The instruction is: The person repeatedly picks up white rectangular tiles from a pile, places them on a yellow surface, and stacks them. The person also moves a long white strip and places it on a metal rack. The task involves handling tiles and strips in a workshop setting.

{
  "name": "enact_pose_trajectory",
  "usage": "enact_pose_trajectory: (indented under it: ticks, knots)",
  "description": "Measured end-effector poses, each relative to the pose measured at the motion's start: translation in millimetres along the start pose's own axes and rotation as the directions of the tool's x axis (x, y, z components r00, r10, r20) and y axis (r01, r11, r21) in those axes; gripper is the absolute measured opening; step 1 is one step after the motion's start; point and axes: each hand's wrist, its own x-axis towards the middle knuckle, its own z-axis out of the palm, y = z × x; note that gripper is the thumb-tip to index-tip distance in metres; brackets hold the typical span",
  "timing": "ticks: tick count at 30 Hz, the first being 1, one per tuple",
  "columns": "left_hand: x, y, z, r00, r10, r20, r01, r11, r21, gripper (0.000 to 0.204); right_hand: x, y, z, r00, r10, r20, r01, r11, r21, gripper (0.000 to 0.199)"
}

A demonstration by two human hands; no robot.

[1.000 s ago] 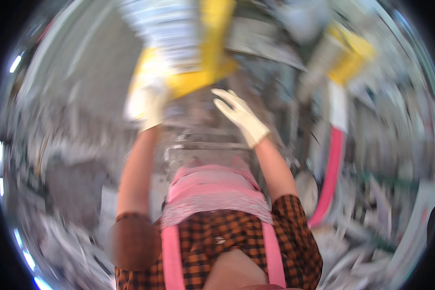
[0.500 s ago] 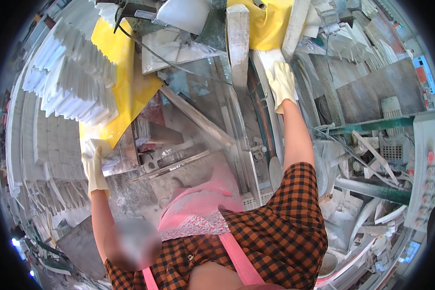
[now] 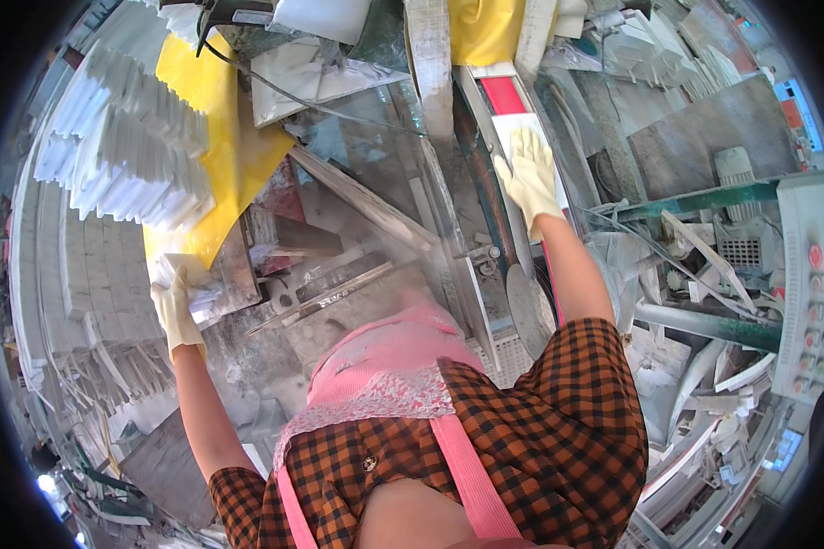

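Note:
My right hand [image 3: 532, 178], in a pale rubber glove, lies flat with fingers stretched out on a white stone slab [image 3: 516, 124]. That slab rests on a narrow red belt [image 3: 503, 95] running between metal rails. At the left, my gloved left hand [image 3: 176, 306] grips the near end of a small white stone piece [image 3: 179, 266], thumb on the near side. The piece sits at the lower end of a yellow sheet [image 3: 222, 174]; its far part and my left fingertips are partly hidden.
Tall stacks of thin white slabs [image 3: 124, 137] stand at the left. A yellow curtain [image 3: 485, 35] hangs over the belt's far end between pale posts. Wooden boards [image 3: 362, 197] lie between my hands. A control panel with buttons [image 3: 810, 293] stands at the right, near stone scraps.
My right hand and the white slab have come toward me along the belt, out from the yellow curtain, baring red belt behind. My left hand stays at its piece; the view has shifted slightly.

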Motion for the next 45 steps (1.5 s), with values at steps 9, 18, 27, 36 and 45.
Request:
enact_pose_trajectory:
  ticks: [9, 18, 27, 36, 45]
  knots:
    - [-10.0, 10.8, -4.9, 0.992, 0.129, 0.011, -0.129, 0.984, 0.123, 0.075, -94.1, 30.2, -25.0, 0.983, -0.136, 0.120, 0.107, 0.969, 0.221, 0.061]
    - [-8.5, 9.0, -7.7, 0.987, 0.087, 0.137, -0.096, 0.994, 0.059, 0.073, -130.5, 26.1, -53.4, 0.990, -0.125, 0.068, 0.133, 0.981, -0.144, 0.098]
    - [-23.9, 22.3, -5.7, 0.995, 0.013, 0.096, -0.011, 1.000, -0.022, 0.077, -115.2, 33.5, -50.7, 0.938, -0.267, -0.222, 0.212, 0.947, -0.243, 0.054]
    - [-19.7, 11.7, -4.0, 0.984, 0.103, 0.142, -0.077, 0.981, -0.177, 0.055, -56.4, 11.4, -44.0, 0.987, -0.159, 0.034, 0.159, 0.899, -0.408, 0.067]
    - [-22.1, 20.2, -7.8, 0.993, -0.077, 0.087, 0.075, 0.997, 0.030, 0.087, -15.7, -0.8, -68.4, 0.993, -0.088, 0.081, 0.088, 0.996, 0.002, 0.057]
